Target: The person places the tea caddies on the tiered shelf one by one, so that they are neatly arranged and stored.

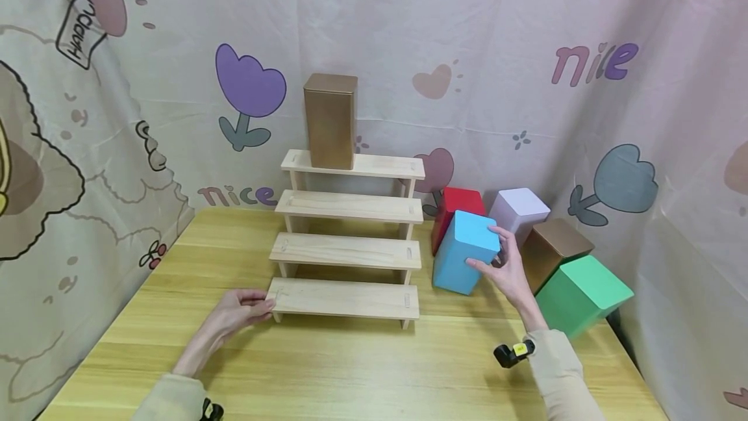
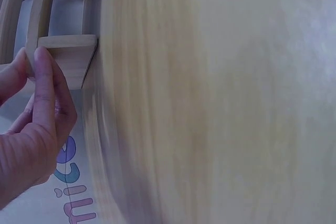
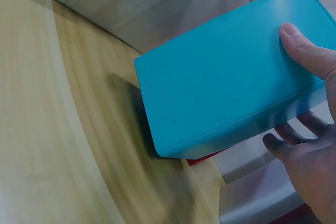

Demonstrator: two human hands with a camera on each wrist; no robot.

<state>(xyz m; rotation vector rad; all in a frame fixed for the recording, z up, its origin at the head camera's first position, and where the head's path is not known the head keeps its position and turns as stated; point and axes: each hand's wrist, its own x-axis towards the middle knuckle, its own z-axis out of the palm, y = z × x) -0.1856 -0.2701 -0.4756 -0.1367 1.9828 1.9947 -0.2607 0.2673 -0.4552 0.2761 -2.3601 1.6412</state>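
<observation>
A light wooden stepped rack (image 1: 345, 297) with several shelves stands on the table. My left hand (image 1: 236, 312) pinches the left end of its lowest shelf (image 2: 44, 9) between thumb and fingers. To the right of the rack, my right hand (image 1: 507, 268) grips a blue box (image 1: 465, 252) near its top, thumb on the front face and fingers round the far side. The blue box (image 3: 226, 72) is tilted, and a shadow lies under its lower end in the right wrist view. A brown box (image 1: 330, 125) stands upright on the top shelf, towards its left.
Behind the blue box is a red box (image 1: 458, 203). A pale lilac box (image 1: 519, 206), another brown box (image 1: 555, 249) and a green box (image 1: 584, 294) stand at the right of the wooden table (image 1: 327, 375). A printed cloth (image 1: 497, 31) hangs behind and at both sides.
</observation>
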